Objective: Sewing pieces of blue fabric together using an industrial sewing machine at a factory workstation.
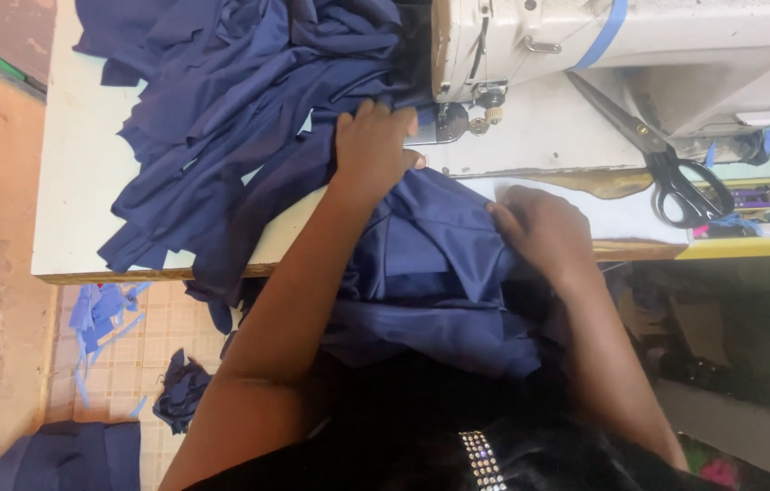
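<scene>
Right at the needle end of the cream sewing machine (621,45), the left hand (371,145) lies flat on the navy fabric (430,245), fingers together and stretched fwd, pressing the cloth down onto the table (76,182); nothing is clamped in it. The right hand (544,227) sits nearer the person, just right of the fabric's edge, fingers curled and touching the cloth; whether it pinches a fold can't be told from this angle.

The fabric runs from under the machine head, over the table's front edge and down into the person's lap. A big heap of more navy pieces (230,100) is piled on the table's left half, touching the piece under the left hand.

Black-handled scissors (676,173) lie on the machine bed to the right, blades pointing up-left, well apart from both hands. At the far right a yellow-edged tray (749,245) holds small sewing bits, incl. what look like purple and blue items; too small to tell exactly.

On the tiled floor (158,355) below-left lie light-blue scraps (103,314) and a crumpled navy offcut (183,391); another navy piece (67,455) sits at bottom left.
</scene>
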